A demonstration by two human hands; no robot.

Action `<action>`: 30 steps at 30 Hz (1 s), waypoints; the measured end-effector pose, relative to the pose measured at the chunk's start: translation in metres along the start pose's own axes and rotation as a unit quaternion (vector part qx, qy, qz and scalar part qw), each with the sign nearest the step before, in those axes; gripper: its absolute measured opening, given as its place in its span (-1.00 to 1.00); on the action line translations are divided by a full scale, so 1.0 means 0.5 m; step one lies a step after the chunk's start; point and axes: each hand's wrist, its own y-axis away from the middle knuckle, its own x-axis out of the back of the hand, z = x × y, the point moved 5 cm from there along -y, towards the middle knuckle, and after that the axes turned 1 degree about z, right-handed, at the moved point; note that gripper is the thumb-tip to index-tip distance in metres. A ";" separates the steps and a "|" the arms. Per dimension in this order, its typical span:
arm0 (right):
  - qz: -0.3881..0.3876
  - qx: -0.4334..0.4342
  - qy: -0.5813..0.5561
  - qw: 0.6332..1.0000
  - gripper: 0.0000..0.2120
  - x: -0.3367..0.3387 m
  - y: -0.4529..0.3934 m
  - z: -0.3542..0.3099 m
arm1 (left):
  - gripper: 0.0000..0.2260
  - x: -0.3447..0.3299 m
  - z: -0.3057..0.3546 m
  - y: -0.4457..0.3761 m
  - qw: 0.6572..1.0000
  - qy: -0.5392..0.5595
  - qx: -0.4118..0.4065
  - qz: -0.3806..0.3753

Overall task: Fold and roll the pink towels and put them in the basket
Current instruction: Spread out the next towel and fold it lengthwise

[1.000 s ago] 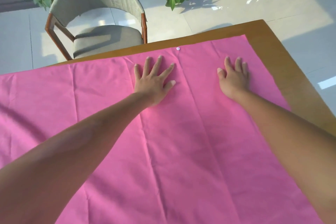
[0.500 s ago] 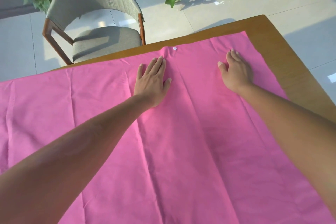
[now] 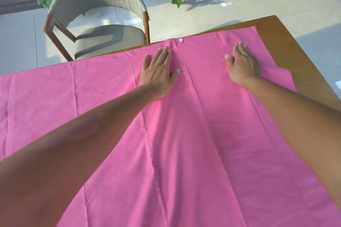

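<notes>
While the pink towel lies spread across the wooden tabletop, filling most of the frame, the left hand and right hand press flat near its upper edge, fingers straight, likely smoothing creases for folding.

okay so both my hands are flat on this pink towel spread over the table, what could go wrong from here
1. The pink towel still shows creases running toward you; folding now would likely lock them in.
2. Its far edge lies right at the table edge near the chair, so pushing outward with the left hand and right hand could slide it off.
3. The small white snap at that edge could make the roll lumpy.
</notes>
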 end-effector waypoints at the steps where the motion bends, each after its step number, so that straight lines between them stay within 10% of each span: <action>1: 0.002 0.001 0.000 1.000 -0.41 -0.002 -0.007 0.000 | -0.36 0.000 0.000 -0.005 1.000 0.000 0.002 0.002; 24: -0.021 -0.056 0.013 0.998 -0.33 0.048 -0.139 0.059 | -0.33 0.006 -0.068 0.046 0.999 0.028 -0.031 0.017; 30: 0.027 -0.094 -0.077 0.992 -0.33 0.018 0.074 0.029 | -0.40 0.016 -0.076 0.167 0.997 0.028 0.055 0.043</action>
